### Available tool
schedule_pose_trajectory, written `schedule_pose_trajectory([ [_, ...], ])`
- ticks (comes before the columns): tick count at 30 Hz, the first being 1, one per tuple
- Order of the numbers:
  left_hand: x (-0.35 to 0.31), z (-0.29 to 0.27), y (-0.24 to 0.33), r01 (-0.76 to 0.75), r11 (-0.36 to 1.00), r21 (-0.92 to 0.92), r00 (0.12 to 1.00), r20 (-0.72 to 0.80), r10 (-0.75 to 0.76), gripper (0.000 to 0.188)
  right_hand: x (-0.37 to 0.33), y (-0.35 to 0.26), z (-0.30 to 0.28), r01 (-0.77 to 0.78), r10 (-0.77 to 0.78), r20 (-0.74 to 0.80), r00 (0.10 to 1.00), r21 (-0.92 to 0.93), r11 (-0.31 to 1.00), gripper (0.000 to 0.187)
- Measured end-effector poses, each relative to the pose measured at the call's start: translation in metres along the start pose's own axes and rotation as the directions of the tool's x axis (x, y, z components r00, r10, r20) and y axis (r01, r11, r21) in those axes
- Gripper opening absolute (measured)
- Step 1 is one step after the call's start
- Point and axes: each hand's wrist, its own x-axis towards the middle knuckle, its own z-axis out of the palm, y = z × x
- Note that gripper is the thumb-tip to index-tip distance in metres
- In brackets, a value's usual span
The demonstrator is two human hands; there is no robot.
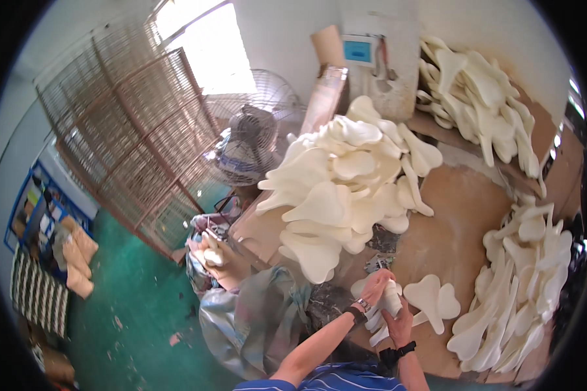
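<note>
Close in front of me, both hands hold a cream foam pad, one of many shaped like bicycle saddles. My left hand closes over its far left side, with the fingers bent against it. My right hand grips its near right side, thumb and fingers around it. The pad looks folded or turned on edge, and my hands hide part of it. Just right of my hands, a loose saddle-shaped pad lies on the brown tabletop. More pale pieces sit partly hidden beneath my hands.
A large heap of foam pads stands ahead, with another pile at right and one on the far-right shelf. A grey plastic sheet hangs at my left. Beyond are a fan and a wire-mesh rack.
</note>
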Motion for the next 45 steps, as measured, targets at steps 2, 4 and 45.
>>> schedule_pose_trajectory([
  [2, 0.004, 0.002, -0.004, 0.058, 0.998, 0.017, 0.998, -0.031, -0.058, 0.040, 0.004, 0.008, -0.002, 0.079, -0.079, 0.002, 0.997, -0.024, 0.997, 0.068],
  [4, 0.011, 0.009, 0.001, 0.038, 0.998, 0.051, 0.996, -0.087, -0.033, 0.041, 0.009, 0.014, -0.006, 0.122, -0.122, 0.026, 0.992, -0.016, 0.992, 0.071],
  [45, 0.135, 0.117, 0.091, -0.072, 0.997, -0.020, 0.997, 0.009, 0.072, 0.082, 0.105, -0.064, -0.092, 0.227, -0.289, -0.432, 0.854, -0.191, 0.955, 0.083],
])
